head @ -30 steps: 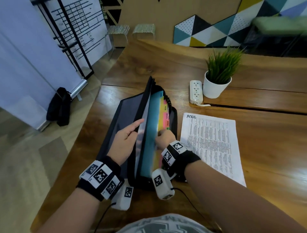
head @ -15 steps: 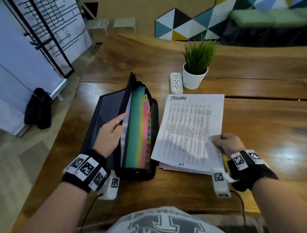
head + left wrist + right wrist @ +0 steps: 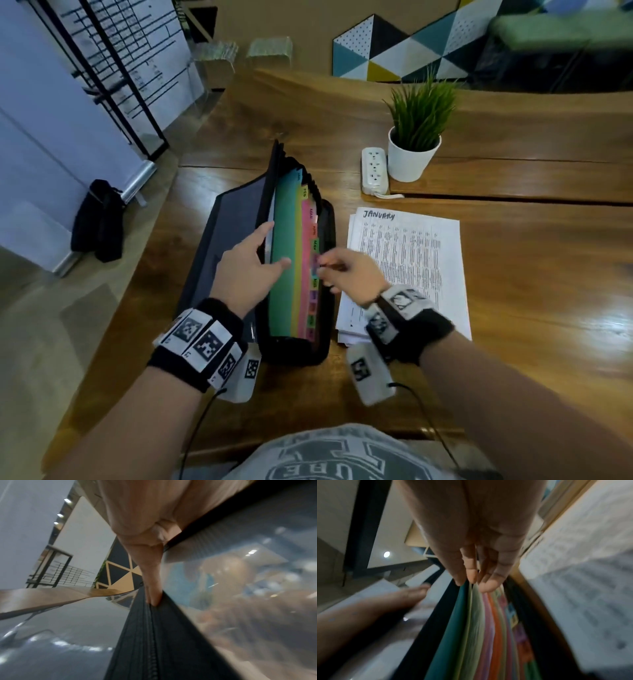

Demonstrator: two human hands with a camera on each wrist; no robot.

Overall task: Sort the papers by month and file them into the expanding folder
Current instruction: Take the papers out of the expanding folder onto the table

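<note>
Expanding folder (image 3: 325, 240): a black zip-edged case standing open on the wooden worktop (image 3: 513, 274), its coloured dividers fanned upward, with its cover flap (image 3: 233, 222) laid open to its left.
Dividers: green at the front, then yellow, pink and orange sheets, with a column of small month tabs (image 3: 313, 246) along their right edges; FEB and MAY can be read, the lower tabs are too blurred to read.
Left hand (image 3: 246, 270): rests at the folder's left edge, the forefinger stretched along the black zip edge and the thumb lying across the green front divider; in the left wrist view a finger (image 3: 152, 574) runs straight down the zip edge. The fingers are straight, not curled round anything.
Right hand (image 3: 352, 274): reaches over from the right to the column of tabs about halfway down; in the right wrist view the fingertips (image 3: 471, 574) are together, extended down onto the top edges of the dividers between the green and the pink sheets. Whether they pinch a tab cannot be told.
Papers (image 3: 407, 270): a small stack lying flat on the worktop just right of the folder, partly under the right wrist; the top sheet is headed JANUARY in handwriting above columns of print.
Behind the papers: a white power strip (image 3: 375, 171) and, touching its right side, a white pot of green grass-like plant (image 3: 416, 137).
Floor at left: a black bag (image 3: 97, 222) leans by a stand.
</note>
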